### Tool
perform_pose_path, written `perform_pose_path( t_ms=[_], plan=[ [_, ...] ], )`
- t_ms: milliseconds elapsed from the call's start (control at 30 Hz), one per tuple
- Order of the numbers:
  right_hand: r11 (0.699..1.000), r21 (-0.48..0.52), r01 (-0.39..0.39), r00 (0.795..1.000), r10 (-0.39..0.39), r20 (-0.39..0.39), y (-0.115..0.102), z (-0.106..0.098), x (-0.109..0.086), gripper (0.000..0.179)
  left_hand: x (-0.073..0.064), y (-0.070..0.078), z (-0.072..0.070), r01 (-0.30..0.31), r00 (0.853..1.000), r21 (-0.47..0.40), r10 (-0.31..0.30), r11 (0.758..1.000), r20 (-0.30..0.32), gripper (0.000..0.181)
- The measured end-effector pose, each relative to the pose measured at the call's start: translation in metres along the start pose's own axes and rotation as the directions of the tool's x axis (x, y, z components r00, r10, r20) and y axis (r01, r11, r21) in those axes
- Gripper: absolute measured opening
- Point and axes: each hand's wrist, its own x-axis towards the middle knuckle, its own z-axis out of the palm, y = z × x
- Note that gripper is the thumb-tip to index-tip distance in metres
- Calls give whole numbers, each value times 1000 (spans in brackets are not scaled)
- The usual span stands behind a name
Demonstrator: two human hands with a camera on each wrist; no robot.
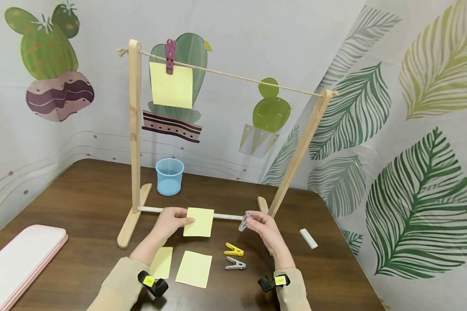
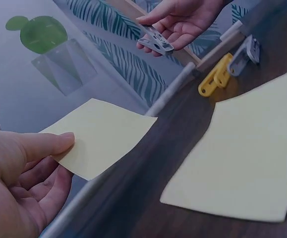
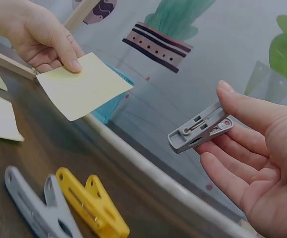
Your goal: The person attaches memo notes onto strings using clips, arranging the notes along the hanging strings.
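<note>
Between thumb and fingers, my left hand (image 1: 172, 222) pinches a yellow sticky note (image 1: 200, 222) by its left edge, raised above the table. My right hand (image 1: 265, 229) holds a grey clothespin (image 3: 198, 130) by its handle end, jaws pointing left toward the note. On the table below lie a yellow clothespin (image 1: 233, 249) and another grey clothespin (image 1: 235, 263). Two more yellow notes, one nearer the middle (image 1: 194, 268) and one partly behind the left forearm (image 1: 162, 262), rest on the tabletop. A purple clothespin (image 1: 171, 56) fastens a yellow note (image 1: 172, 88) to the rope.
A wooden stand with a left post (image 1: 134, 129), a right post (image 1: 301, 149) and a white bottom bar (image 1: 227, 216) carries the rope (image 1: 237, 77). Behind the bar stands a blue cup (image 1: 169, 177). A white block (image 1: 308, 238) lies right; a pink-edged white case (image 1: 27, 263) lies left.
</note>
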Motion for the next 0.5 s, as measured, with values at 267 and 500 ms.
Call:
perform_pose_path(
  t_ms=[267, 500],
  plan=[
    [994, -54, 91, 993, -86, 82, -31, 7, 5, 41, 3, 17, -5, -41, 999, -11, 41, 999, -14, 30],
    [977, -137, 162, 982, -146, 116, -56, 13, 13, 38, 13, 27, -12, -92, 995, 17, 93, 996, -30, 33]
  ],
)
